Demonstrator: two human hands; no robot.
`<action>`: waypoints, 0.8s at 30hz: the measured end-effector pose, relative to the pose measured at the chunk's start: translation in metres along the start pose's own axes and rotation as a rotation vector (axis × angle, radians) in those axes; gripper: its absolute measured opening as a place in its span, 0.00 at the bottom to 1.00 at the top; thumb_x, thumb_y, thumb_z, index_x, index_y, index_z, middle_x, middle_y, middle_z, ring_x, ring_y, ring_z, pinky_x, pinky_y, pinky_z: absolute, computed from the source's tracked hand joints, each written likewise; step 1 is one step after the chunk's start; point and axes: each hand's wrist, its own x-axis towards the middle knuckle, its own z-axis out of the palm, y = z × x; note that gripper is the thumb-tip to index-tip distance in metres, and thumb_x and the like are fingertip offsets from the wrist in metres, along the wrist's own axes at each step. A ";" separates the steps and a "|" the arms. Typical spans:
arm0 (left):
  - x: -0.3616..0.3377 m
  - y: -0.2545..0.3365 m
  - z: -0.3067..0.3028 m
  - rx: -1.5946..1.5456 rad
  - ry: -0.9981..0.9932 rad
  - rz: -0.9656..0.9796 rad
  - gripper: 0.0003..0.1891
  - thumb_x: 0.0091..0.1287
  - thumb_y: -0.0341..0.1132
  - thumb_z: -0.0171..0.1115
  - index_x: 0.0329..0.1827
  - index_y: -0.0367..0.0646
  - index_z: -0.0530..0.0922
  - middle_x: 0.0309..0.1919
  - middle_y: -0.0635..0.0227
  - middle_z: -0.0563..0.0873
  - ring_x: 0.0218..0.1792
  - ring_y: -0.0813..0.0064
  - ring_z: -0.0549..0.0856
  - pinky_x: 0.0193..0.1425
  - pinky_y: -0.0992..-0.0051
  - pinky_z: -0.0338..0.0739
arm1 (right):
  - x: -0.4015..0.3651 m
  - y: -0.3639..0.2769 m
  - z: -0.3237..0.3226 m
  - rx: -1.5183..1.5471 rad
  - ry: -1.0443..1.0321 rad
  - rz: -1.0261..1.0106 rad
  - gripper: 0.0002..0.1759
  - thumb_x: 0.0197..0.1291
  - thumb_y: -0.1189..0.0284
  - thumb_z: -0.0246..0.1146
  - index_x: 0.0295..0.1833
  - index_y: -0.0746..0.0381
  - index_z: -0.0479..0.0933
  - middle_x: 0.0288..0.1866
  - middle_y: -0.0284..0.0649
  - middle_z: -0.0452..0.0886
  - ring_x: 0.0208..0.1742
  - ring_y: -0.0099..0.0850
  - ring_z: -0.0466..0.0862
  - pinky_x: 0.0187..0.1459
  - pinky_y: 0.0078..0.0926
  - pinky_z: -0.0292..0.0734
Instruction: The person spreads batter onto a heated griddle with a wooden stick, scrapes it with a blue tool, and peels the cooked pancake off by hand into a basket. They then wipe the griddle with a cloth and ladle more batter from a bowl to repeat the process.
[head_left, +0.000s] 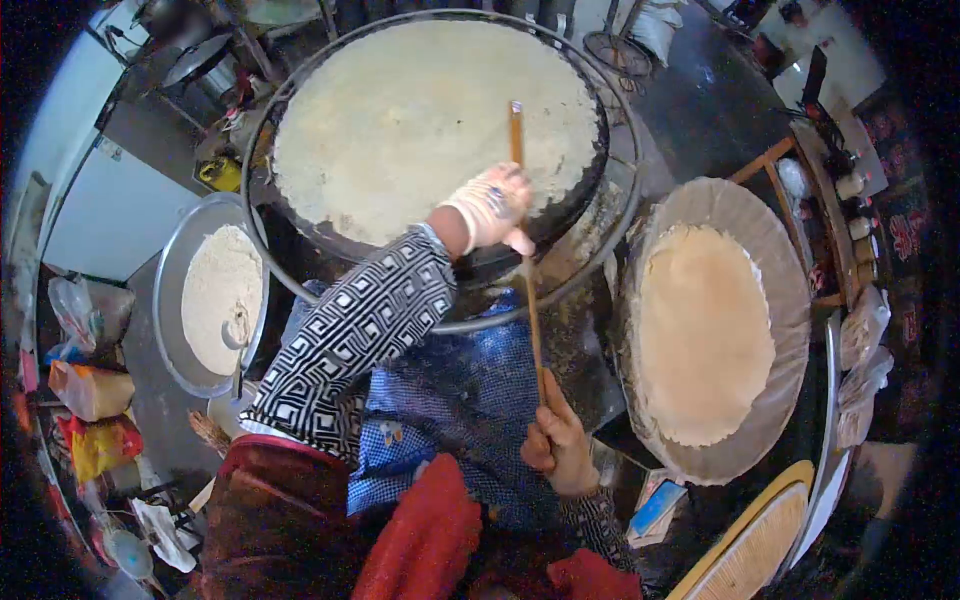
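Note:
A large thin pancake (420,120) covers most of the round black griddle (335,240). Over the griddle's near right part, my left hand (490,210), in a pale glove, is closed around a long wooden stick (533,320). The stick's pale-tipped far end lies above the pancake. Lower down, my right hand (562,440), bare, grips the same stick near its near end, in front of the blue checked apron (450,400). How the left fingers wrap under the stick is partly hidden.
A metal ring (247,180) surrounds the griddle. At left stands a metal basin (170,330) of pale batter (215,295) with a ladle (234,335). A lined round tray (790,300) at right holds flat pancakes (705,340). A yellow-rimmed woven item (750,540) leans at lower right.

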 end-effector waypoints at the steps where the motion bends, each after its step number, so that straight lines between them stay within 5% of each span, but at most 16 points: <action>1: -0.018 -0.014 0.005 0.008 0.003 -0.011 0.48 0.43 0.68 0.64 0.57 0.31 0.73 0.60 0.45 0.74 0.67 0.47 0.69 0.73 0.60 0.60 | 0.009 -0.002 0.002 0.035 -0.101 0.021 0.33 0.70 0.68 0.52 0.78 0.54 0.51 0.17 0.28 0.61 0.13 0.18 0.60 0.15 0.16 0.56; 6: -0.134 -0.073 0.003 0.088 0.104 -0.296 0.46 0.49 0.67 0.61 0.57 0.30 0.72 0.60 0.44 0.74 0.67 0.47 0.68 0.73 0.58 0.60 | 0.061 0.001 0.041 -0.055 -0.338 0.152 0.34 0.69 0.69 0.52 0.78 0.54 0.51 0.17 0.28 0.64 0.14 0.18 0.64 0.15 0.17 0.59; 8: -0.192 -0.091 0.012 0.077 0.216 -0.371 0.48 0.47 0.69 0.59 0.57 0.29 0.72 0.59 0.45 0.74 0.66 0.46 0.68 0.73 0.58 0.59 | 0.081 0.018 0.059 -0.346 -0.452 0.089 0.34 0.68 0.69 0.54 0.78 0.50 0.52 0.19 0.29 0.68 0.15 0.18 0.67 0.16 0.18 0.62; 12: -0.290 -0.093 0.019 0.158 0.226 -0.545 0.41 0.59 0.58 0.59 0.63 0.30 0.66 0.64 0.44 0.69 0.67 0.46 0.67 0.74 0.58 0.58 | 0.093 0.047 0.102 -0.511 -0.410 0.046 0.34 0.66 0.72 0.58 0.77 0.52 0.57 0.26 0.27 0.72 0.17 0.16 0.70 0.16 0.17 0.65; 14: -0.324 -0.072 0.024 0.088 0.418 -0.631 0.38 0.61 0.54 0.59 0.65 0.31 0.66 0.66 0.44 0.68 0.68 0.46 0.65 0.75 0.56 0.55 | 0.083 0.048 0.109 -0.563 -0.365 0.020 0.31 0.67 0.69 0.58 0.75 0.48 0.61 0.26 0.29 0.73 0.16 0.18 0.71 0.15 0.20 0.65; 16: -0.345 -0.056 0.029 0.043 0.365 -0.511 0.36 0.61 0.52 0.60 0.65 0.34 0.67 0.68 0.44 0.66 0.70 0.46 0.63 0.76 0.53 0.51 | 0.081 0.052 0.096 -0.545 -0.318 -0.128 0.30 0.67 0.70 0.57 0.75 0.48 0.62 0.26 0.27 0.72 0.15 0.17 0.70 0.15 0.19 0.65; 17: -0.345 -0.060 0.045 0.014 -0.032 -0.527 0.36 0.59 0.50 0.62 0.66 0.36 0.68 0.67 0.44 0.67 0.71 0.47 0.62 0.77 0.52 0.48 | 0.085 0.052 0.093 -0.524 -0.253 -0.108 0.30 0.67 0.71 0.57 0.75 0.49 0.62 0.26 0.26 0.72 0.14 0.16 0.68 0.14 0.18 0.65; 18: -0.351 -0.051 0.065 0.053 0.148 -0.484 0.31 0.56 0.48 0.63 0.59 0.37 0.73 0.61 0.47 0.72 0.68 0.48 0.65 0.77 0.52 0.48 | 0.093 0.054 0.094 -0.540 -0.222 -0.078 0.30 0.67 0.71 0.58 0.74 0.48 0.62 0.26 0.26 0.72 0.15 0.16 0.69 0.14 0.17 0.66; 20: -0.333 -0.041 0.060 0.094 -0.003 -0.529 0.25 0.55 0.47 0.63 0.50 0.39 0.76 0.52 0.51 0.77 0.64 0.50 0.70 0.76 0.52 0.51 | 0.099 0.050 0.104 -0.541 -0.304 -0.060 0.31 0.67 0.71 0.58 0.74 0.47 0.62 0.26 0.26 0.73 0.16 0.16 0.70 0.14 0.18 0.66; 24: -0.310 0.001 0.053 0.149 0.015 -0.603 0.19 0.53 0.48 0.65 0.40 0.44 0.78 0.43 0.56 0.80 0.56 0.55 0.75 0.74 0.55 0.55 | 0.084 0.033 0.121 -0.576 -0.275 -0.044 0.31 0.66 0.70 0.59 0.74 0.45 0.63 0.24 0.27 0.73 0.16 0.17 0.70 0.14 0.18 0.66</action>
